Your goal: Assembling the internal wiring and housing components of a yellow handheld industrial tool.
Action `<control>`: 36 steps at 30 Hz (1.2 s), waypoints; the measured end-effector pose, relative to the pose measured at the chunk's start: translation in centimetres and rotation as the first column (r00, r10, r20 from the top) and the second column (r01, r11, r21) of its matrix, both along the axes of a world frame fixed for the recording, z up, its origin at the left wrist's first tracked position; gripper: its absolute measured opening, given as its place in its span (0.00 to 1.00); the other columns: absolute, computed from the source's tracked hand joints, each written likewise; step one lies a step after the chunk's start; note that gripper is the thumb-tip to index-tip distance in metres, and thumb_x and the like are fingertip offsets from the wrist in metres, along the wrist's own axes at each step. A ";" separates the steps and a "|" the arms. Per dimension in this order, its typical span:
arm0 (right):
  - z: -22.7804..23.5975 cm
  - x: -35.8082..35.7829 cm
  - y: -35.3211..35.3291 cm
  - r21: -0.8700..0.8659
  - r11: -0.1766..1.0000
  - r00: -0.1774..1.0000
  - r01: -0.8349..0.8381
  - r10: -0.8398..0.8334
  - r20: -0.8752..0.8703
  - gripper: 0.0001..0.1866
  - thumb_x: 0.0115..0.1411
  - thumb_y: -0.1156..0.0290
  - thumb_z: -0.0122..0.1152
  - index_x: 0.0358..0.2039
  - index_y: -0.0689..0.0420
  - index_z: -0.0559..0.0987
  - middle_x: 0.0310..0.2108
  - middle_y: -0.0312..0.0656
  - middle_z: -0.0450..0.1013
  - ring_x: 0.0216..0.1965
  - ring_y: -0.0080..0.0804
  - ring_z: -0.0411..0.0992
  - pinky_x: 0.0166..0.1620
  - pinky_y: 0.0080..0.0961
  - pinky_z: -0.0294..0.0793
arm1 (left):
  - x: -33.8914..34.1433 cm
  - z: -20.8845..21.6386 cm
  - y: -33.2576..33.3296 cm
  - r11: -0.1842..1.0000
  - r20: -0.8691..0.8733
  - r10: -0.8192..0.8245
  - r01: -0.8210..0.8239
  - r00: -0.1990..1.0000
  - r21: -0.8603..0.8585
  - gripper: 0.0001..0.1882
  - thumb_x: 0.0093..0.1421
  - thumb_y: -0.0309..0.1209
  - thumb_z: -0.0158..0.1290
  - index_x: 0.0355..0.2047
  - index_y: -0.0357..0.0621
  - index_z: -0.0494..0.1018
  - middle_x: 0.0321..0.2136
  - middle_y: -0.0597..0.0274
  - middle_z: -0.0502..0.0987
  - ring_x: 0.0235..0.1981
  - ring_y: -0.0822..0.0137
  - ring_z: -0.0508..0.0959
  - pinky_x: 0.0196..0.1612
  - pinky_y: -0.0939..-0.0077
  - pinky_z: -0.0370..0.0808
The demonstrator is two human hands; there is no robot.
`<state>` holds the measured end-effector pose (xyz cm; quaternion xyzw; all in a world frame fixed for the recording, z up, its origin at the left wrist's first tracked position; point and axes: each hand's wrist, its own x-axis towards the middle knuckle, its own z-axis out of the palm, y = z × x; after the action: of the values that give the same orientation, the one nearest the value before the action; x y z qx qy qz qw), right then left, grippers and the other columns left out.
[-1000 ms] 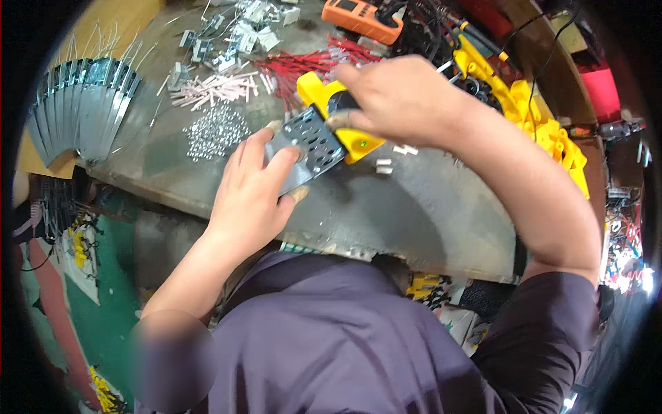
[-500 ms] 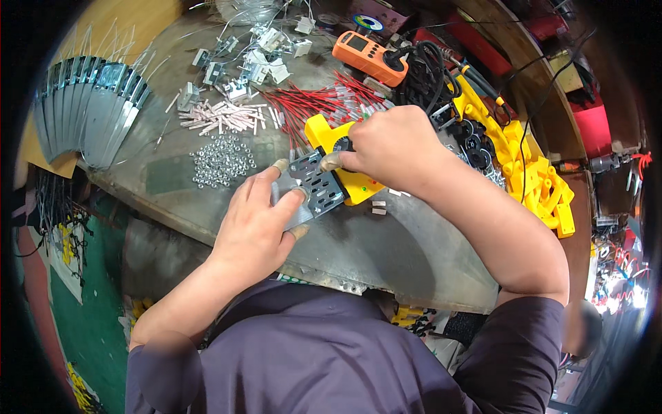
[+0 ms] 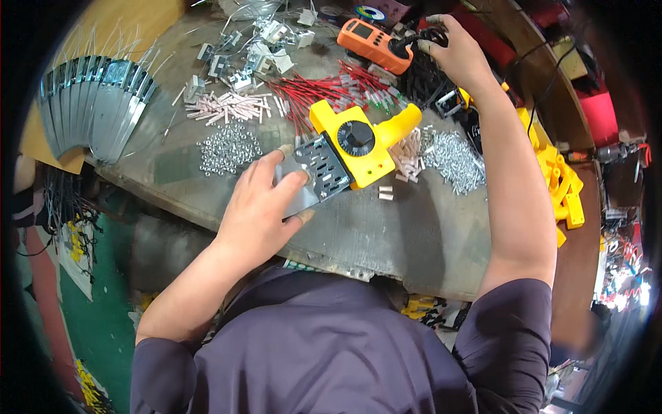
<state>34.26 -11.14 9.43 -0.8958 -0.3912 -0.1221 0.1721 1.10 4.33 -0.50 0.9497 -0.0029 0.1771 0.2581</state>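
My left hand holds the grey metal plate of a yellow-handled tool, fingertips covered with pale finger cots. The tool's yellow body carries a black numbered dial and a yellow grip that points to the far right. Between body and plate sits a slotted metal guard. Farther off, my right hand is curled around black cable beside an orange meter. The meter has a small screen, and a black plug sits at its right end.
White ceramic tubes, metal nuts, red-wired parts and screws lie in heaps. Metal blades fan out at left. Yellow handle shells pile up at right. The table's front edge is near my body.
My right hand has left the tool's yellow body and moved away to the black cable by the meter. The dial and grip now show. My left hand keeps its hold.
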 end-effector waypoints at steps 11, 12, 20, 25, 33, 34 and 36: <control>1.1 -11.9 -20.1 0.682 0.662 0.940 0.310 -0.105 -0.325 0.21 0.61 0.74 0.58 0.55 0.57 0.69 0.35 0.35 0.71 0.32 0.19 0.69 0.35 0.18 0.71 | -0.6 0.5 0.0 0.928 0.068 -0.360 0.365 0.931 -0.081 0.32 0.35 0.26 0.68 0.41 0.40 0.64 0.54 0.44 0.67 0.52 0.46 0.70 0.52 0.60 0.69; -1.0 -12.4 -21.6 0.682 0.628 0.906 0.374 -0.092 -0.412 0.20 0.60 0.74 0.58 0.53 0.59 0.70 0.33 0.35 0.70 0.31 0.20 0.69 0.36 0.18 0.71 | -0.7 0.2 -0.2 0.914 0.003 -0.403 0.403 0.915 -0.056 0.32 0.35 0.26 0.67 0.42 0.41 0.64 0.54 0.44 0.67 0.53 0.45 0.70 0.52 0.60 0.69; -9.9 -17.5 -30.5 0.584 0.526 0.761 0.619 -0.216 -0.612 0.16 0.66 0.66 0.52 0.51 0.60 0.70 0.34 0.36 0.72 0.39 0.22 0.68 0.46 0.19 0.66 | 5.4 5.4 -6.0 0.819 -0.036 -0.544 0.520 0.839 -0.243 0.27 0.49 0.29 0.59 0.49 0.36 0.64 0.49 0.46 0.68 0.50 0.47 0.69 0.54 0.62 0.67; -11.8 -17.2 -30.6 0.602 0.546 0.794 0.583 -0.226 -0.564 0.14 0.66 0.66 0.51 0.48 0.59 0.70 0.35 0.37 0.74 0.40 0.22 0.68 0.47 0.19 0.65 | 11.0 4.0 -15.0 0.788 0.024 -0.615 0.615 0.788 -0.029 0.23 0.56 0.30 0.51 0.52 0.34 0.63 0.47 0.46 0.69 0.51 0.49 0.69 0.55 0.59 0.64; -12.3 -17.1 -29.8 0.622 0.536 0.808 0.571 -0.233 -0.541 0.13 0.65 0.69 0.52 0.47 0.60 0.70 0.35 0.38 0.74 0.39 0.22 0.69 0.46 0.20 0.66 | 11.0 2.6 -16.7 0.795 -0.030 -0.554 0.540 0.832 0.278 0.25 0.56 0.35 0.52 0.51 0.34 0.64 0.47 0.49 0.70 0.52 0.52 0.68 0.55 0.59 0.63; -12.4 -17.0 -29.9 0.623 0.539 0.809 0.568 -0.225 -0.543 0.13 0.65 0.69 0.52 0.47 0.60 0.70 0.35 0.38 0.74 0.39 0.22 0.69 0.46 0.20 0.66 | 11.0 2.8 -16.7 0.798 -0.032 -0.548 0.534 0.836 0.279 0.25 0.56 0.35 0.52 0.51 0.34 0.64 0.47 0.49 0.70 0.52 0.52 0.68 0.55 0.59 0.63; -12.4 -17.0 -29.9 0.653 0.514 0.817 0.556 -0.197 -0.541 0.13 0.65 0.68 0.51 0.47 0.61 0.70 0.35 0.38 0.74 0.40 0.23 0.68 0.48 0.20 0.65 | 10.7 3.6 -16.5 0.834 -0.009 -0.524 0.515 0.851 0.199 0.22 0.57 0.34 0.51 0.50 0.36 0.65 0.44 0.49 0.72 0.50 0.52 0.69 0.53 0.59 0.65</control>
<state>17.26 -41.07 -3.01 -0.7940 -0.0424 -0.1309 0.5921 11.83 -12.15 3.10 0.9294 -0.2838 0.1209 0.2028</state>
